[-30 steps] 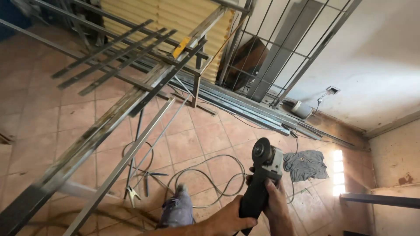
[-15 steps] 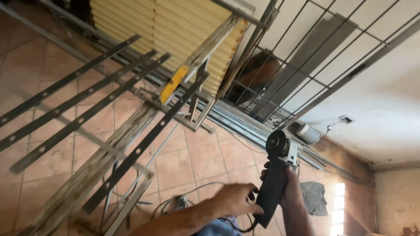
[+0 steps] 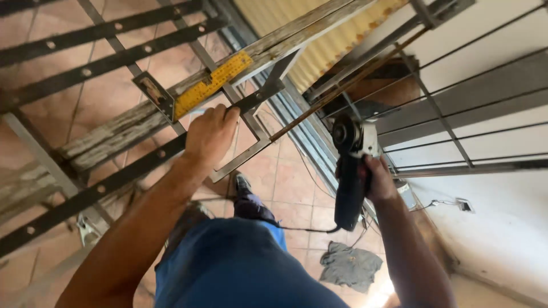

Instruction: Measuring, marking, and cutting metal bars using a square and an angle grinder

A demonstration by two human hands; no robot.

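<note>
While the right hand [image 3: 377, 179] grips the grinder [image 3: 349, 171], the left hand [image 3: 210, 134] rests apart.

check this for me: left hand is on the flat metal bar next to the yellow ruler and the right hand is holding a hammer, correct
Not quite. In the head view the right hand holds a black angle grinder, not a hammer. The left hand is indeed on the flat metal bar next to the yellow ruler.

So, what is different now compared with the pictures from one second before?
The left hand has come up from low near the grinder and now grips a flat metal bar beside the yellow ruler. The view has swung close to the metal frame. The right hand still holds the angle grinder, raised as before.
</note>
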